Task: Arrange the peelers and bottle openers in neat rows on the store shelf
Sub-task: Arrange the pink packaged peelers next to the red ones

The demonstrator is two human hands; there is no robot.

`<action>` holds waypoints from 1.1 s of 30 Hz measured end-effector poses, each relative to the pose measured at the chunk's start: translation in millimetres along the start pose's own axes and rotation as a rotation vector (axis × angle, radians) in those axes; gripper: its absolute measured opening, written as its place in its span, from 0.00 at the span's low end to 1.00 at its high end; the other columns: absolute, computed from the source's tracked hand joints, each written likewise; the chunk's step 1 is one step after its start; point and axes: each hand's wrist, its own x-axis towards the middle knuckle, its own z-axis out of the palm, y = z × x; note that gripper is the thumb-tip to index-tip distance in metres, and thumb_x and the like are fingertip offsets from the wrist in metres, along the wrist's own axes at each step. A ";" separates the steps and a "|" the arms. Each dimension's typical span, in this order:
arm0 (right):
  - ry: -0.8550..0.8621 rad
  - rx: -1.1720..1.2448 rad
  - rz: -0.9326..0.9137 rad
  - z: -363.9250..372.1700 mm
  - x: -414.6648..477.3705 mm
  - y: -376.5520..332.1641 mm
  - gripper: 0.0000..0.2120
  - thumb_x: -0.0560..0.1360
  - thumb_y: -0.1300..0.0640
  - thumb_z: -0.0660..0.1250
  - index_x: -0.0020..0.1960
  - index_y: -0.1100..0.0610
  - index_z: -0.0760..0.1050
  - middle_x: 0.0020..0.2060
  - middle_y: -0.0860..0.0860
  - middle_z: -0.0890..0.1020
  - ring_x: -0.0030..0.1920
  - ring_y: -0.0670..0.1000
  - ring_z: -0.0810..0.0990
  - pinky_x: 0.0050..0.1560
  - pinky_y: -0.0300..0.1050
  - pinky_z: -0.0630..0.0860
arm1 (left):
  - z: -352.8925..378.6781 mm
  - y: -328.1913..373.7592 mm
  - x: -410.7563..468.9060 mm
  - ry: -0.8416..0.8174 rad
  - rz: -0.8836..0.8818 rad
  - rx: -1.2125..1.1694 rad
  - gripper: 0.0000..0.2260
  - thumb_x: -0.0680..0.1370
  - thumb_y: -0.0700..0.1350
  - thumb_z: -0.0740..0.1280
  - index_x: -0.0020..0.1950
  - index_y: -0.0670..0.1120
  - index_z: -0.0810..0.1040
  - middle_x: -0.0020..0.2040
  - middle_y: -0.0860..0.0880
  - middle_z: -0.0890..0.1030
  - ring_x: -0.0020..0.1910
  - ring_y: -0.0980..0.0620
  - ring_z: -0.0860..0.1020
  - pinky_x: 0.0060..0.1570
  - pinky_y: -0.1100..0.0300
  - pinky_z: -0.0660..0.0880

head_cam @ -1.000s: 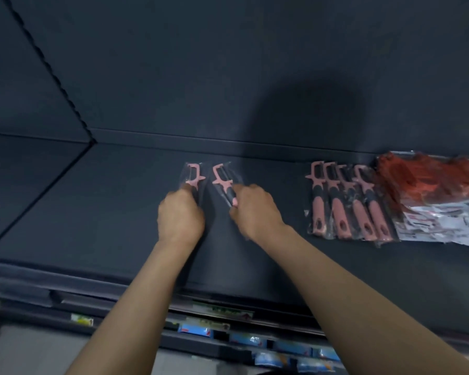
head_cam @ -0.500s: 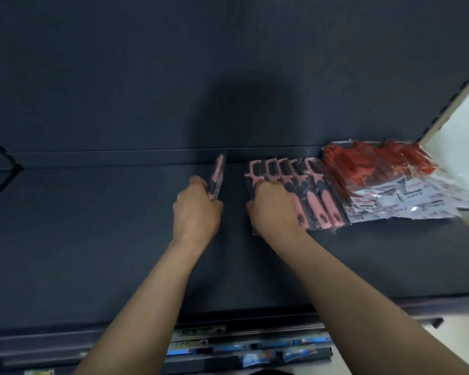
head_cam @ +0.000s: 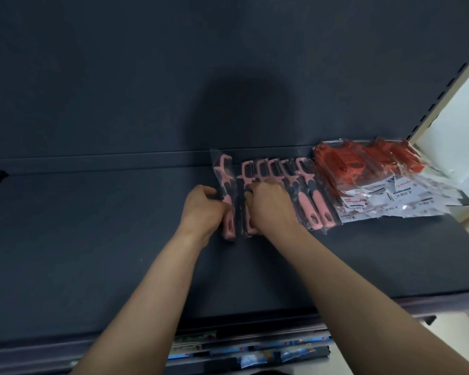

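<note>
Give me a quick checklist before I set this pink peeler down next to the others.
1. Left hand grips the loose peeler: ok.
2. Right hand holds the pink row at its left end: ok.
3. Loose peeler flush with the row: not ok, a gap shows between them.
4. Bare shelf left of the row: ok.
5. Red packs neatly aligned: cannot tell, blurred.

Your right hand (head_cam: 271, 209) hides middle pink peelers' (head_cam: 316, 203) handles; left hand (head_cam: 202, 211) covers part of leftmost peeler (head_cam: 224, 174); red packets' (head_cam: 363, 163) print blurred.
</note>
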 end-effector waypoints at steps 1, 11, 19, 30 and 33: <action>0.009 -0.005 -0.007 0.0 -0.1 2.2 0.11 0.78 0.62 0.60 0.56 0.62 0.77 0.56 0.60 0.75 0.58 0.59 0.72 0.53 0.49 0.72 | 0.6 0.1 0.9 0.011 0.011 0.032 0.14 0.71 0.33 0.68 0.52 0.45 0.71 0.49 0.44 0.78 0.48 0.45 0.79 0.50 0.51 0.78; 0.010 -0.052 -0.049 -2.7 0.7 22.7 0.13 0.78 0.57 0.59 0.59 0.60 0.76 0.58 0.59 0.75 0.61 0.59 0.68 0.60 0.49 0.66 | 10.6 -0.6 7.3 0.012 0.162 0.278 0.07 0.71 0.36 0.70 0.40 0.47 0.77 0.39 0.45 0.80 0.45 0.42 0.81 0.49 0.49 0.79; 0.029 -0.021 -0.081 -4.2 3.2 29.3 0.10 0.77 0.60 0.60 0.53 0.63 0.77 0.54 0.58 0.78 0.58 0.58 0.72 0.53 0.47 0.70 | 10.2 1.5 4.2 -0.057 0.296 0.503 0.03 0.75 0.42 0.67 0.43 0.45 0.79 0.43 0.42 0.82 0.45 0.44 0.79 0.43 0.57 0.73; 0.038 -0.038 -0.134 -6.0 3.7 36.8 0.10 0.74 0.69 0.57 0.48 0.64 0.76 0.49 0.59 0.80 0.55 0.59 0.74 0.49 0.48 0.71 | 4.8 -2.6 2.0 -0.186 0.414 0.613 0.20 0.73 0.42 0.71 0.64 0.46 0.75 0.52 0.51 0.70 0.48 0.54 0.74 0.49 0.65 0.68; 0.030 -0.042 -0.153 -9.7 3.2 38.0 0.11 0.73 0.69 0.56 0.48 0.63 0.76 0.49 0.59 0.80 0.55 0.58 0.74 0.50 0.47 0.70 | 7.9 -5.0 2.8 -0.175 0.415 0.601 0.21 0.73 0.42 0.71 0.65 0.45 0.75 0.53 0.51 0.71 0.49 0.54 0.74 0.50 0.64 0.70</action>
